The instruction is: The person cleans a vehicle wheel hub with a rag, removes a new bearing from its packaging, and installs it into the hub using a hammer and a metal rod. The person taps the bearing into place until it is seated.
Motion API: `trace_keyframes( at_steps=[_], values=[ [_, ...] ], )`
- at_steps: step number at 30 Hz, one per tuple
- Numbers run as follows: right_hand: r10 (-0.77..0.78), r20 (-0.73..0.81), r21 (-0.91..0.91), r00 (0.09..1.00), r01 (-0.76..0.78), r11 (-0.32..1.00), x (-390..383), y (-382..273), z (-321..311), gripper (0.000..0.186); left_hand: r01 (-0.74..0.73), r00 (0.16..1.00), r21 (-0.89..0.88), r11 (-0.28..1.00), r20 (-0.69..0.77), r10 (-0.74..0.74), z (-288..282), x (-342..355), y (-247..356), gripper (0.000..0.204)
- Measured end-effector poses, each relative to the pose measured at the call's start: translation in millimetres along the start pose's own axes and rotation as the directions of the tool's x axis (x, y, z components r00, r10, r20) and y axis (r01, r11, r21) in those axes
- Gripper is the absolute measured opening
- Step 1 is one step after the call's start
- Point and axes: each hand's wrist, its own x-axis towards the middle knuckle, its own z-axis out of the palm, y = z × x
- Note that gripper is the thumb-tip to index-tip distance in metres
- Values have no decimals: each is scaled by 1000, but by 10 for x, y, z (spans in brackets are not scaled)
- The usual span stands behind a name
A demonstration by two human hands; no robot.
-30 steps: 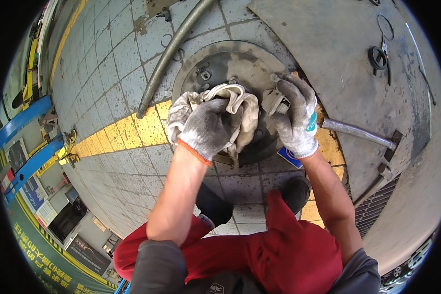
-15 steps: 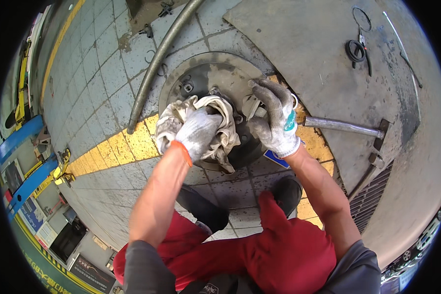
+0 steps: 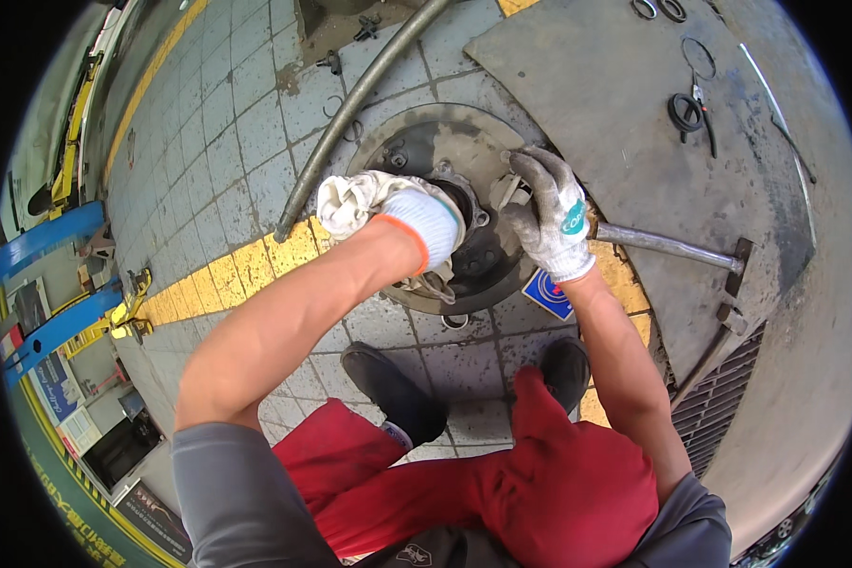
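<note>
My left hand (image 3: pixel 418 220), in a white knitted glove with an orange cuff, is bent over the middle of a round, worn metal disc (image 3: pixel 402 128) with a raised hub. A crumpled off-white rag (image 3: pixel 348 201) is bunched in and around that hand; the fingertips are hidden beneath the glove and cloth. On the disc's right side, my right hand (image 3: pixel 554 222), in a white glove with dirty grey fingers, curls thumb and fingers about a small light-grey metal part (image 3: pixel 509 196). Part of the hub (image 3: pixel 469 194), dark inside, shows between the hands.
A long metal bar (image 3: pixel 350 114) lies left of the disc. On the right are a hammer (image 3: pixel 667 240), a second hammer (image 3: pixel 710 350), a floor grate (image 3: pixel 724 402) and a coiled black cable (image 3: pixel 684 114) on a grey sheet. A blue packet (image 3: pixel 546 293) lies below my right hand.
My left hand has moved right with the rag, its wrist now bent over the hub and its forearm more slanted. The right hand stays around the metal part. The view has shifted slightly.
</note>
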Motion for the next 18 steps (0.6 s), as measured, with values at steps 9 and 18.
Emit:
trace_keyframes(
  at_steps=[9, 18],
  values=[
    [-19, -10, 20, 1000, 19, 1000, -27, -39, 14, 62, 230, 925, -743, 629, -34, -379, 233, -1698, 61, 37],
    [9, 78, 2, 997, -9, 1000, -16, -79, -41, 56, 412, 898, -884, 220, 435, 65, 598, -3207, 75, 41]
  ],
)
